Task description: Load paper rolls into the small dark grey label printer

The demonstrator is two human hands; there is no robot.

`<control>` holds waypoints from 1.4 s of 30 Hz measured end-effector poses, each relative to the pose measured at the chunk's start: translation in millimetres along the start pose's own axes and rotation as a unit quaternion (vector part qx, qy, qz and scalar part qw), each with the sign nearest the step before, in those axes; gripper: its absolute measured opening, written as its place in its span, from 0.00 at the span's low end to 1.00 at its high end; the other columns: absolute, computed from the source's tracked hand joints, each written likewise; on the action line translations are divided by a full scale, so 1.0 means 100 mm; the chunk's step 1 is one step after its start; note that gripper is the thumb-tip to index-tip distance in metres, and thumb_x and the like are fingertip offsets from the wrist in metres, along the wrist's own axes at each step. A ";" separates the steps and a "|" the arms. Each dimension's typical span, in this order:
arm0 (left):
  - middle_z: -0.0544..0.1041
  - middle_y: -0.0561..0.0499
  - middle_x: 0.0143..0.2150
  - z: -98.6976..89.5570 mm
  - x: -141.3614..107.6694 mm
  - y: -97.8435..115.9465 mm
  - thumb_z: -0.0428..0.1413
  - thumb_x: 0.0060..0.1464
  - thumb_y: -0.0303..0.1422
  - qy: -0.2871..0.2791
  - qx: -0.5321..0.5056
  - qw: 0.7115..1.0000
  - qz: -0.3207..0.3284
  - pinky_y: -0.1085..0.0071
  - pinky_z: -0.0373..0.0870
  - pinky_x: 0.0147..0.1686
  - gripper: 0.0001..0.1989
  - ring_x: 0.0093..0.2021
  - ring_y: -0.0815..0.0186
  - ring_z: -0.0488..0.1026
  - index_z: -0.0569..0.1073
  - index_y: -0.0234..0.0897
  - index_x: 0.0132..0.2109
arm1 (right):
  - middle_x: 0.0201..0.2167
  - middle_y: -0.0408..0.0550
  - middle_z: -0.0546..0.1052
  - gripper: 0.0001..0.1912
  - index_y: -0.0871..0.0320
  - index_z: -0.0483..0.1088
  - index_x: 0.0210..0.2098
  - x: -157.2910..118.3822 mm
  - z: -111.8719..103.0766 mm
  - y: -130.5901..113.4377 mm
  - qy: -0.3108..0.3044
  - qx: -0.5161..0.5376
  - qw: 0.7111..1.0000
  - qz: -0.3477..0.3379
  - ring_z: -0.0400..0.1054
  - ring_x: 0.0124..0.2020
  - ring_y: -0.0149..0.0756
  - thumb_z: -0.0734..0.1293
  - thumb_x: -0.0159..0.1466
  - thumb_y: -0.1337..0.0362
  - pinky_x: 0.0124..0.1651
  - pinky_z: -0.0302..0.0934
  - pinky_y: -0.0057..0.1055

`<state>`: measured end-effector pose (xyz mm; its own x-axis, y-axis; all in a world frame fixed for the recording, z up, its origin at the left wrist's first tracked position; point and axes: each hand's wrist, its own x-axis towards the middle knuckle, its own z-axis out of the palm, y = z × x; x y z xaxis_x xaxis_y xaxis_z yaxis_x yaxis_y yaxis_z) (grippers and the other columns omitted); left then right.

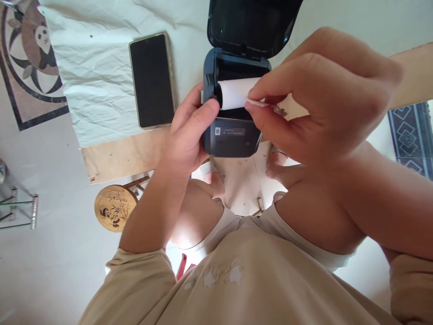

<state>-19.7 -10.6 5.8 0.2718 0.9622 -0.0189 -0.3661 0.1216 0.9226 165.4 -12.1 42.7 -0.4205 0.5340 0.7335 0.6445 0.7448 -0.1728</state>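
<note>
A small dark printer-like device (230, 139) is held over the table edge, its black lid (252, 25) swung up and open. My left hand (192, 128) grips the device's left side, thumb on the rim of the compartment. Inside the compartment lies a white paper roll (235, 93). My right hand (314, 99) pinches the loose end of the roll's paper between thumb and fingers at the roll's right part, covering that end of the roll.
A phone (152, 81) lies face up on the wrinkled white cloth (98, 81) at the left. The wooden table edge (125, 155) runs below it. A round stool (115, 207) stands on the floor at lower left.
</note>
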 end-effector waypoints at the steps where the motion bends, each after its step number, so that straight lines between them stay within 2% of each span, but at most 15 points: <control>1: 0.78 0.51 0.35 -0.02 0.01 -0.02 0.60 0.53 0.43 -0.015 -0.004 1.000 0.011 0.68 0.76 0.38 0.16 0.42 0.61 0.79 0.74 0.40 0.45 | 0.30 0.45 0.73 0.05 0.55 0.69 0.35 0.00 0.00 0.00 -0.003 -0.003 1.000 0.005 0.67 0.33 0.31 0.65 0.58 0.69 0.35 0.56 0.30; 3: 0.77 0.52 0.34 -0.04 0.01 -0.06 0.63 0.50 0.41 -0.037 -0.005 0.999 0.032 0.71 0.74 0.33 0.17 0.35 0.65 0.78 0.74 0.42 0.46 | 0.38 0.47 0.75 0.06 0.55 0.70 0.37 0.00 0.02 0.00 -0.028 -0.009 0.998 0.054 0.70 0.40 0.35 0.65 0.59 0.68 0.40 0.60 0.31; 6: 0.75 0.54 0.34 -0.04 0.01 -0.08 0.62 0.51 0.38 -0.027 0.000 0.999 0.030 0.73 0.73 0.31 0.14 0.32 0.69 0.77 0.74 0.43 0.44 | 0.46 0.45 0.75 0.08 0.56 0.69 0.40 0.03 0.04 -0.02 -0.099 -0.002 0.988 0.122 0.70 0.48 0.39 0.64 0.60 0.66 0.48 0.63 0.34; 8: 0.74 0.55 0.33 -0.03 0.00 -0.06 0.62 0.51 0.38 -0.018 0.003 1.000 0.020 0.74 0.72 0.31 0.13 0.32 0.70 0.77 0.74 0.43 0.44 | 0.44 0.43 0.76 0.08 0.55 0.68 0.40 0.05 0.03 -0.03 -0.131 -0.015 0.983 0.125 0.71 0.49 0.41 0.65 0.60 0.64 0.49 0.62 0.35; 11: 0.74 0.55 0.33 -0.02 0.00 -0.04 0.62 0.50 0.39 -0.018 0.007 1.000 0.014 0.74 0.72 0.31 0.15 0.32 0.70 0.76 0.74 0.43 0.45 | 0.38 0.45 0.75 0.10 0.55 0.67 0.41 0.06 0.02 -0.03 -0.141 -0.054 0.979 0.134 0.70 0.45 0.42 0.66 0.59 0.61 0.45 0.60 0.35; 17: 0.76 0.54 0.36 -0.04 0.01 -0.08 0.63 0.49 0.39 -0.033 0.016 0.999 0.018 0.73 0.74 0.33 0.16 0.35 0.68 0.77 0.74 0.43 0.45 | 0.38 0.43 0.75 0.15 0.54 0.67 0.46 0.05 -0.01 0.04 -0.133 -0.053 0.986 0.088 0.71 0.39 0.38 0.65 0.58 0.64 0.41 0.56 0.33; 20: 0.75 0.54 0.36 -0.05 0.01 -0.08 0.63 0.49 0.39 -0.042 0.024 0.999 0.015 0.73 0.74 0.31 0.18 0.33 0.69 0.76 0.72 0.44 0.47 | 0.42 0.43 0.75 0.19 0.54 0.66 0.49 0.06 -0.05 0.09 -0.164 -0.032 0.984 0.064 0.71 0.39 0.34 0.65 0.58 0.65 0.41 0.56 0.33; 22: 0.75 0.53 0.37 -0.07 0.01 -0.09 0.62 0.50 0.40 -0.051 0.036 0.998 0.014 0.73 0.74 0.31 0.19 0.33 0.69 0.76 0.72 0.45 0.49 | 0.46 0.43 0.74 0.17 0.53 0.65 0.49 0.07 -0.08 0.10 -0.194 -0.035 0.979 0.055 0.71 0.41 0.34 0.64 0.60 0.64 0.41 0.56 0.33; 24: 0.75 0.53 0.38 -0.09 0.01 -0.10 0.62 0.50 0.41 -0.060 0.046 0.997 0.019 0.72 0.75 0.34 0.21 0.36 0.68 0.77 0.71 0.45 0.51 | 0.42 0.41 0.75 0.13 0.53 0.65 0.46 0.08 -0.10 0.09 -0.208 -0.056 0.975 0.053 0.70 0.37 0.33 0.62 0.61 0.64 0.39 0.56 0.34; 27: 0.75 0.52 0.40 -0.11 0.02 -0.11 0.63 0.49 0.43 -0.062 0.061 0.996 0.029 0.70 0.76 0.36 0.24 0.39 0.66 0.77 0.70 0.46 0.52 | 0.33 0.39 0.75 0.14 0.52 0.65 0.44 0.09 -0.10 0.05 -0.185 -0.082 0.978 0.055 0.65 0.29 0.31 0.61 0.58 0.67 0.35 0.54 0.32; 32: 0.76 0.50 0.41 -0.04 -0.02 -0.05 0.60 0.51 0.45 -0.045 0.055 0.997 0.008 0.69 0.75 0.36 0.23 0.46 0.59 0.78 0.69 0.45 0.53 | 0.36 0.41 0.75 0.13 0.57 0.68 0.42 0.09 -0.10 0.04 -0.082 -0.040 0.994 0.062 0.68 0.34 0.28 0.63 0.56 0.65 0.35 0.56 0.26; 34: 0.77 0.49 0.40 0.02 -0.05 -0.01 0.60 0.52 0.44 -0.022 0.052 0.998 -0.006 0.68 0.75 0.36 0.21 0.49 0.56 0.77 0.70 0.44 0.51 | 0.36 0.42 0.75 0.12 0.58 0.68 0.40 0.09 -0.11 0.03 -0.070 -0.036 0.993 0.090 0.69 0.34 0.29 0.65 0.56 0.64 0.36 0.57 0.26; 37: 0.77 0.49 0.39 0.07 -0.06 0.01 0.61 0.52 0.43 -0.001 0.051 0.999 -0.017 0.69 0.75 0.36 0.19 0.50 0.56 0.77 0.71 0.44 0.50 | 0.38 0.44 0.75 0.11 0.58 0.68 0.39 0.09 -0.10 0.02 -0.093 -0.045 0.985 0.138 0.70 0.36 0.33 0.67 0.55 0.64 0.36 0.57 0.29; 39: 0.77 0.50 0.39 0.07 -0.06 0.01 0.60 0.52 0.43 -0.007 0.038 0.999 -0.012 0.69 0.75 0.35 0.19 0.49 0.56 0.77 0.71 0.44 0.50 | 0.39 0.46 0.76 0.09 0.58 0.69 0.38 0.08 -0.09 0.01 -0.096 -0.045 0.984 0.141 0.70 0.38 0.34 0.67 0.57 0.64 0.36 0.57 0.30; 42: 0.76 0.51 0.39 0.06 -0.05 0.00 0.59 0.54 0.40 -0.025 0.025 0.999 -0.010 0.70 0.74 0.35 0.16 0.45 0.59 0.78 0.71 0.43 0.49 | 0.41 0.47 0.75 0.05 0.58 0.71 0.34 0.07 -0.04 -0.01 -0.086 -0.033 0.989 0.119 0.69 0.38 0.31 0.63 0.60 0.68 0.36 0.58 0.28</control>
<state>-16.3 -17.2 8.6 0.3231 0.9462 -0.0189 -0.3157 0.1266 0.9404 164.2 -10.5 50.1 -0.3503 0.7552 0.5540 0.7764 0.5650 -0.2792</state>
